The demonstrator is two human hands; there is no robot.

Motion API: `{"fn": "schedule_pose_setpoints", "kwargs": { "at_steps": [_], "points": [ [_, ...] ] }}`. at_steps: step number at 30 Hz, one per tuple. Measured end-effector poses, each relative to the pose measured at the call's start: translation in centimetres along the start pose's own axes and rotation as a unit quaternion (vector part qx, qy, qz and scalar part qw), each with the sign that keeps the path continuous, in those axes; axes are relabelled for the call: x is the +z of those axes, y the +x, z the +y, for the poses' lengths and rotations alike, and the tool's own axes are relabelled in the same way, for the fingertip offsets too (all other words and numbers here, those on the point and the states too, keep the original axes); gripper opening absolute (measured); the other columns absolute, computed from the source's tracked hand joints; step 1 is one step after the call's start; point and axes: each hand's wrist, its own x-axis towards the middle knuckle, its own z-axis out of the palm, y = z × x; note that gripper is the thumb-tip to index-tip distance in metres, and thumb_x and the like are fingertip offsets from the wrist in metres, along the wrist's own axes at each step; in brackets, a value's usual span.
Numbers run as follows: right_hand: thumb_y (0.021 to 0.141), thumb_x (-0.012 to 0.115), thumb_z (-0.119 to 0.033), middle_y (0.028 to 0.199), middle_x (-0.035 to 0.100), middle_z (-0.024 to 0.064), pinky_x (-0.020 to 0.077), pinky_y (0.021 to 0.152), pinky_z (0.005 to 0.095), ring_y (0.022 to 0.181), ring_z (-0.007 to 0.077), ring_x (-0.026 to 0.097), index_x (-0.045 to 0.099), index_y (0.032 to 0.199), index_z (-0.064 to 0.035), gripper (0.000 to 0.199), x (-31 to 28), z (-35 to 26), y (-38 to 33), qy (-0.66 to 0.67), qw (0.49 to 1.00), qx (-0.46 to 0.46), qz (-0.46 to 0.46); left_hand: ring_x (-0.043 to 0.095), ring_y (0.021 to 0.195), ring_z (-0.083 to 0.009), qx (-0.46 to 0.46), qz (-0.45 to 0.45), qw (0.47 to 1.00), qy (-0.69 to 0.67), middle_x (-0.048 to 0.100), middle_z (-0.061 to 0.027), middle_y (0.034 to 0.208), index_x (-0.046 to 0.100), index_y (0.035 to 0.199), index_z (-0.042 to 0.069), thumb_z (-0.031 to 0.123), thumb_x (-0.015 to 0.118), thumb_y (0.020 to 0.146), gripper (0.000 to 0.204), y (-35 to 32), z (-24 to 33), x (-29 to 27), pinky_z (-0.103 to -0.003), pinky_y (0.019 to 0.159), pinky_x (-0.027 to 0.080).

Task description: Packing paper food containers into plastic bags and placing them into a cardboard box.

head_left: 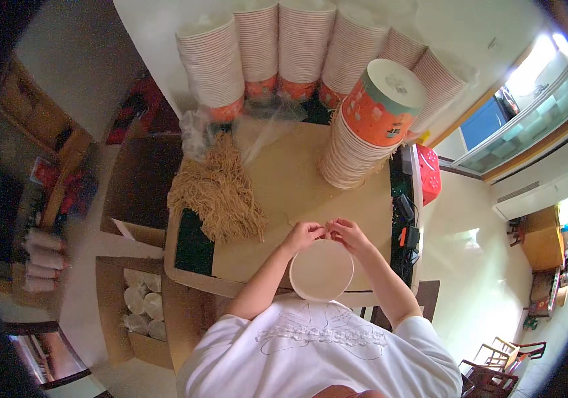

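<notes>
A round white paper bucket (322, 272) is tipped with its open mouth toward me, at the table's front edge and close against my shirt. At its far rim my left hand (305, 235) is closed in a pinch. Just beside it, fingertips almost touching, my right hand (348, 233) pinches at the same spot. Whatever lies between the fingers is too small to make out. Beyond my left hand a loose heap of tan cords (221, 192) lies on the table. An upside-down stack of orange-printed paper buckets (383, 113) stands farther back to the right, with tan cord ends along its side.
Several tall stacks of paper buckets (307, 43) in clear plastic line the back. Cardboard (284, 176) covers the tabletop. At the right edge lie black adapters (407, 232) near a red plastic basket (428, 174). Left on the floor, a cardboard box (143, 348) holds wrapped rolls.
</notes>
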Motion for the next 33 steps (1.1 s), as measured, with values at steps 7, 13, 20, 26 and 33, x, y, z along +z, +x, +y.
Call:
{"fn": "schedule_pose_setpoints", "kwargs": {
  "at_steps": [7,13,20,26,33],
  "points": [
    [0.084,0.054,-0.014,0.081,0.056,0.0028,0.0463,0.064,0.0221,0.072,0.0102,0.054,0.054,0.091,-0.0024,0.014,0.2,0.1,0.3,0.014,0.999,-0.03,-0.005,0.055,0.073,-0.0089,0.015,-0.048,0.996,0.077,0.062,-0.002,0.08,0.062,0.084,0.002,0.018,0.063,0.077,0.018,1.2,-2.3,0.4,-0.026,0.067,0.045],
    [0.084,0.054,-0.013,0.095,0.057,0.0052,0.0443,0.076,0.0244,0.086,0.0121,0.054,0.053,0.105,0.0004,0.025,-0.3,-0.7,-0.1,-0.044,0.989,-0.017,-0.143,0.052,0.064,-0.0068,0.011,-0.04,0.999,0.029,0.061,0.0,0.07,0.065,0.077,0.002,0.017,0.067,0.074,0.015,1.3,-3.3,0.4,-0.024,0.059,0.043],
    [0.08,0.056,-0.007,0.094,0.057,0.0039,0.0422,0.079,0.0251,0.087,0.0121,0.053,0.054,0.104,-0.0013,0.024,-0.7,-1.7,-0.5,-0.085,0.968,-0.092,-0.218,0.052,0.064,-0.0063,0.014,-0.032,0.998,0.046,0.062,-0.0005,0.068,0.066,0.078,0.003,0.017,0.068,0.072,0.015,1.7,-3.7,0.5,-0.024,0.06,0.042],
    [0.078,0.057,-0.003,0.086,0.058,0.0033,0.0419,0.075,0.0242,0.084,0.012,0.054,0.06,0.092,-0.0039,0.014,-0.2,-2.6,-0.8,-0.26,0.94,-0.133,-0.174,0.053,0.066,-0.0066,0.001,-0.037,0.999,0.038,0.062,-0.0009,0.072,0.066,0.081,0.003,0.015,0.068,0.072,0.015,1.6,-3.6,0.5,-0.023,0.062,0.043],
    [0.076,0.056,-0.001,0.081,0.059,0.0047,0.0456,0.067,0.0249,0.076,0.0128,0.056,0.059,0.086,-0.0027,0.011,-1.8,-1.0,0.5,-0.392,0.89,-0.207,-0.105,0.054,0.067,-0.0076,-0.013,-0.051,0.999,0.004,0.062,-0.0014,0.075,0.064,0.083,0.002,0.012,0.066,0.074,0.013,1.3,-2.6,0.6,-0.023,0.063,0.044]
  ]
}}
